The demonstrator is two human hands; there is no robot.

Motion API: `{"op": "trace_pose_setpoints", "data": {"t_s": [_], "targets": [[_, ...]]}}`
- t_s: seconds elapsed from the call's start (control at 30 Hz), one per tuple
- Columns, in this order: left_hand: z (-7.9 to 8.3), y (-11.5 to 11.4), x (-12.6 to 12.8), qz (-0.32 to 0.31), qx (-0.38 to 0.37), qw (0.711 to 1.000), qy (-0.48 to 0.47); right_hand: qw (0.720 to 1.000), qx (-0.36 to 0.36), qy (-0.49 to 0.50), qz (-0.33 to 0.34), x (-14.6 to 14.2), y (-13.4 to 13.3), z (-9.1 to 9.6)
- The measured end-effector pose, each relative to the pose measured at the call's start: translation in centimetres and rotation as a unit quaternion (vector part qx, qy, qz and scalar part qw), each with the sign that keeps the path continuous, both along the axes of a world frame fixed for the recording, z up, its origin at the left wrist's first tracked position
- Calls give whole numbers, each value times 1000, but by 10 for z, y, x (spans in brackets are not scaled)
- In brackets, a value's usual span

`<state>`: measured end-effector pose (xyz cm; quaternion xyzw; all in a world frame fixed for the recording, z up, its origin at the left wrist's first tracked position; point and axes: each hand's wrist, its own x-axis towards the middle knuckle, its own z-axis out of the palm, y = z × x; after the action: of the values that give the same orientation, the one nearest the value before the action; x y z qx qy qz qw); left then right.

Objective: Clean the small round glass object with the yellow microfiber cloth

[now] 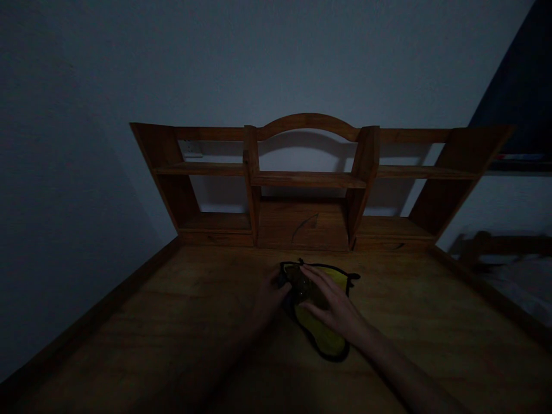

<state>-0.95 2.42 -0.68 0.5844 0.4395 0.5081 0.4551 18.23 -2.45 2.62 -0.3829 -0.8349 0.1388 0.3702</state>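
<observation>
A yellow cloth (334, 342) with black edging and short ties lies on the wooden desk in dim light. On its upper left part is a dark glossy thing (302, 287), too dark to name. My left hand (271, 296) is closed at the cloth's left edge, thumb and fingers around it beside the glossy thing. Over the cloth from the right comes my right hand (334, 305), fingers stretched out and thumb apart, with fingertips at the glossy thing. The palm covers part of the cloth.
A wooden shelf unit (308, 179) with several compartments stands along the back of the desk (185, 322). Raised rims run down both desk sides. Behind is a pale wall (215, 69) with an outlet (192, 149). A dark panel (521, 98) is at upper right.
</observation>
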Motion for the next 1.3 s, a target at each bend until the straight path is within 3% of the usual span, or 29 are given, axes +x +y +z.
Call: {"op": "trace_pose_setpoints", "data": {"t_s": [0.17, 0.33, 0.53, 0.77, 0.97, 1.2, 1.3], "targets": [[-2, -5, 5, -5, -6, 999, 38, 999, -16, 23, 23, 0, 3, -9], [5, -9, 5, -4, 22, 996, 88, 995, -6, 95, -9, -6, 6, -17], [2, -11, 4, -38, 42, 995, 79, 994, 12, 110, -6, -7, 2, -9], [3, -14, 4, -51, 36, 997, 52, 992, -61, 105, 36, -2, 0, -3], [4, -17, 2, -81, 24, 989, 125, 982, -134, 106, 75, 6, -2, 1], [8, -22, 3, -40, -4, 989, 140, 948, -221, 185, 133, 8, 1, -3], [11, -21, 4, -22, 0, 991, 133, 944, -213, 227, 110, 5, 3, -6]]}}
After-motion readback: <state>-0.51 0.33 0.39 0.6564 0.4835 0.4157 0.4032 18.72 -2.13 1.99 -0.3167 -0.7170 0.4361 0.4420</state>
